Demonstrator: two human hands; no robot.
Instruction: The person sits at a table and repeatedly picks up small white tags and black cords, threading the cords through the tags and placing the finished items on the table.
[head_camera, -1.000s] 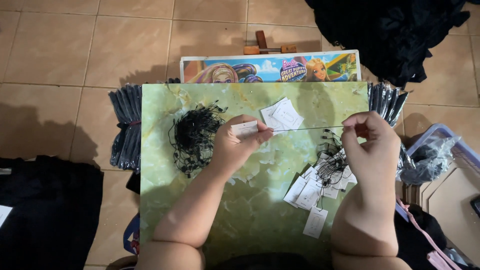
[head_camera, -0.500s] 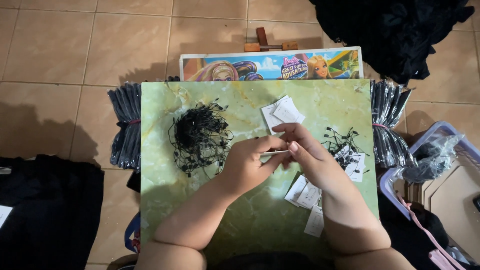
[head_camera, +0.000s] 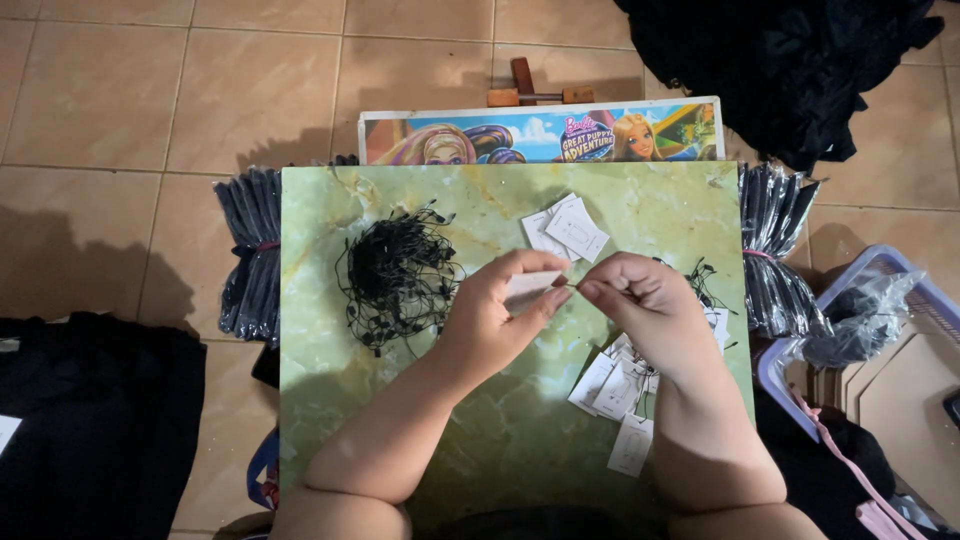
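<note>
A green marbled board (head_camera: 510, 440) lies across my lap. My left hand (head_camera: 500, 315) pinches a small white paper tag (head_camera: 527, 287) above the board's middle. My right hand (head_camera: 640, 305) meets it fingertip to fingertip, holding a thin black string at the tag. A tangled heap of black strings (head_camera: 395, 270) lies to the left of my left hand. Loose white tags (head_camera: 565, 230) sit just beyond my hands. Tags with strings on them (head_camera: 620, 400) are piled under my right wrist.
Bundles of dark packets in clear plastic (head_camera: 250, 255) (head_camera: 775, 255) flank the board. A colourful cartoon picture board (head_camera: 540, 135) stands behind it. Black cloth (head_camera: 800, 60) is heaped at the far right, more black cloth (head_camera: 90, 430) lies at left, a lilac basket (head_camera: 860, 290) at right.
My right hand, stretched out to the right with the string a second ago, has come in to meet my left hand at the tag.
</note>
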